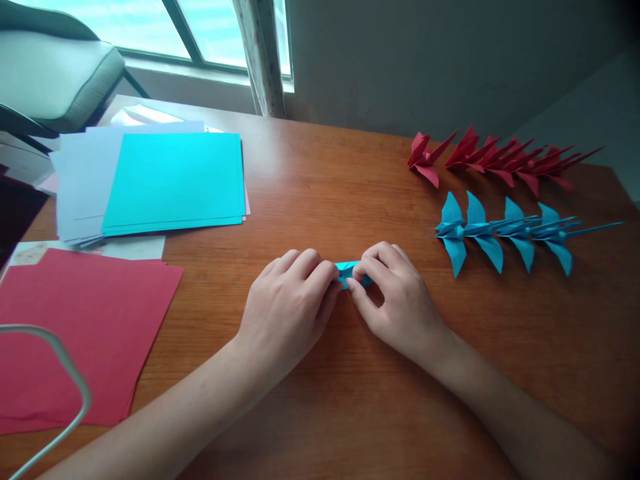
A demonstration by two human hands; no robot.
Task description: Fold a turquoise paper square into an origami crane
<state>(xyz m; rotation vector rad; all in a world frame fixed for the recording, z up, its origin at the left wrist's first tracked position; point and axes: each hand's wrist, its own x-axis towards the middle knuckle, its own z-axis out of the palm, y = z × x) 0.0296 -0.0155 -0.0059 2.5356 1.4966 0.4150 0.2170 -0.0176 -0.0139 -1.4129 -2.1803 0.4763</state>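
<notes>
A small folded piece of blue paper (pixel 346 272) lies between my two hands, just above the middle of the wooden table (pixel 320 413). My left hand (pixel 293 293) grips its left end, with fingers curled over it. At the other end, my right hand (pixel 395 287) pinches the paper between thumb and forefinger. Most of the folded paper is hidden by my fingers. To the right stand a row of blue origami cranes (pixel 515 233) and, behind it, a row of red origami cranes (pixel 510 160).
Blue paper sheets (pixel 175 180) lie on white sheets (pixel 85 180) at the back left. Red paper sheets (pixel 85 340) are at the left edge, with a pale cable (pixel 83 387) curving over them. A chair (pixel 55 73) stands beyond the table, near a window (pixel 215 33).
</notes>
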